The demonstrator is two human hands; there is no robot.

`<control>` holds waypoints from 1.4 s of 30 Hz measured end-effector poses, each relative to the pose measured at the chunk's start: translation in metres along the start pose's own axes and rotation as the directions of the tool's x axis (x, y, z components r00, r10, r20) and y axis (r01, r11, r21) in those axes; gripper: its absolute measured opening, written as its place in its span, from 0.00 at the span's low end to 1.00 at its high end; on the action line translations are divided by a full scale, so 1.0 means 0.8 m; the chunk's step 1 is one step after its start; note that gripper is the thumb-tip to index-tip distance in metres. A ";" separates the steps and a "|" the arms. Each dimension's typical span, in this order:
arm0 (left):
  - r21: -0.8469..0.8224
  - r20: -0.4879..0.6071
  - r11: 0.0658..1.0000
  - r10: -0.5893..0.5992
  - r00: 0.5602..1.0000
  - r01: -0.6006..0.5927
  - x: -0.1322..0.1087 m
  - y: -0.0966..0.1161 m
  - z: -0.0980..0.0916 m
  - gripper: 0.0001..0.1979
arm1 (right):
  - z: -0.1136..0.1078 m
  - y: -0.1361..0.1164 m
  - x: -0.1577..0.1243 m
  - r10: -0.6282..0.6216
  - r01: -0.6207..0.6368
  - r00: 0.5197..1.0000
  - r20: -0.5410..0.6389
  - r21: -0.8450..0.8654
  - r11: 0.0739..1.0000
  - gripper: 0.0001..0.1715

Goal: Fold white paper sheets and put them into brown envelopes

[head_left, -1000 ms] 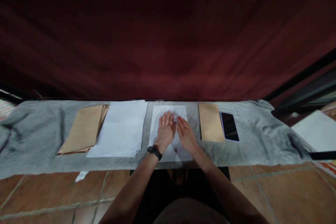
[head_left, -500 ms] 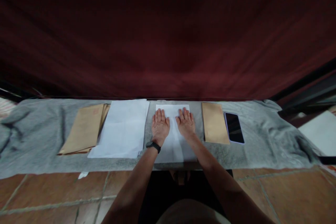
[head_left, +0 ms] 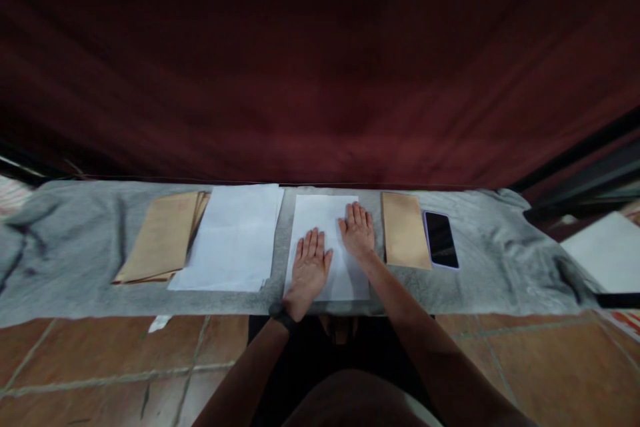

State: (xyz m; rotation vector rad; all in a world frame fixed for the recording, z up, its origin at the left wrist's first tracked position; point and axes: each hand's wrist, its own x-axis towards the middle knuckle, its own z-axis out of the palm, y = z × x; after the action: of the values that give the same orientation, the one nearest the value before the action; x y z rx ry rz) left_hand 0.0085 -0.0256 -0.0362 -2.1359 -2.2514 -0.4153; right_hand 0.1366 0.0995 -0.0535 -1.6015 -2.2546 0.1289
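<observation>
A dark red curtain (head_left: 320, 67) hung behind a table draped in grey cloth (head_left: 75, 247). On the cloth lay a white paper stack (head_left: 235, 233), with brown envelopes (head_left: 160, 237) to its left. Just right of the stack was a single sheet (head_left: 323, 213), then one envelope (head_left: 403, 230) and a phone (head_left: 440, 239). The left hand (head_left: 310, 265) and right hand (head_left: 358, 232) lay flat on the sheet, fingers straight, gripping nothing; the right sat farther up. A watch (head_left: 281, 313) circled the left wrist.
</observation>
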 end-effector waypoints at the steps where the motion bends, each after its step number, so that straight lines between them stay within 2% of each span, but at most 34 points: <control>1: 0.004 0.008 1.000 -0.004 1.000 0.004 -0.008 0.001 0.001 0.29 | -0.002 -0.003 0.000 0.011 -0.011 1.000 0.004 0.008 1.000 0.35; 5: 0.026 0.007 0.999 -0.021 1.000 0.021 -0.017 0.000 0.003 0.29 | -0.010 -0.028 -0.024 -0.015 0.015 1.000 -0.006 0.063 0.998 0.34; 9: 0.043 0.053 0.999 0.013 0.998 -0.016 -0.015 -0.004 0.000 0.29 | -0.010 -0.055 -0.084 -0.227 0.225 0.974 0.017 0.092 0.970 0.30; 10: 0.045 0.061 0.999 0.021 0.998 -0.024 -0.016 -0.006 -0.001 0.30 | -0.011 -0.056 -0.098 -0.272 0.270 0.962 0.021 0.084 0.959 0.29; 14: 0.033 0.021 0.999 0.028 0.999 -0.029 -0.031 -0.015 -0.008 0.28 | -0.020 -0.039 -0.132 -0.252 0.253 0.968 -0.013 0.028 0.967 0.30; 19: 0.004 -0.059 1.000 0.005 0.998 -0.004 -0.058 -0.032 -0.013 0.30 | -0.038 -0.006 -0.144 -0.263 0.262 0.965 -0.015 -0.015 0.965 0.31; 24: -0.007 -0.123 1.000 -0.018 0.992 0.017 -0.085 -0.039 -0.017 0.30 | -0.051 0.009 -0.162 -0.258 0.257 0.966 -0.009 -0.021 0.966 0.33; 28: 0.019 -0.156 1.000 0.026 0.987 -0.023 -0.093 -0.015 -0.017 0.29 | -0.054 0.010 -0.168 -0.248 0.248 0.968 -0.024 -0.023 0.968 0.33; 33: 0.052 -0.083 0.984 0.175 0.981 -0.171 -0.089 0.016 -0.003 0.27 | -0.055 0.009 -0.167 -0.240 0.239 0.970 -0.048 -0.034 0.970 0.33; 39: 0.098 -0.087 0.966 0.248 0.965 -0.240 -0.100 -0.007 0.002 0.27 | -0.056 0.017 -0.171 -0.256 0.254 0.965 -0.048 -0.040 0.966 0.33; 42: 0.111 -0.119 0.963 0.257 0.959 -0.245 -0.104 -0.017 0.003 0.29 | -0.059 0.007 -0.171 -0.222 0.220 0.972 -0.071 -0.036 0.975 0.33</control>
State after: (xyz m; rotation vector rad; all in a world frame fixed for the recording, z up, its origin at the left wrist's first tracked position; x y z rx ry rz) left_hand 0.0012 -0.1071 -0.0570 -2.2338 -1.8607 -0.4181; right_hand 0.1969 -0.0319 -0.0450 -1.3326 -2.3665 -0.0206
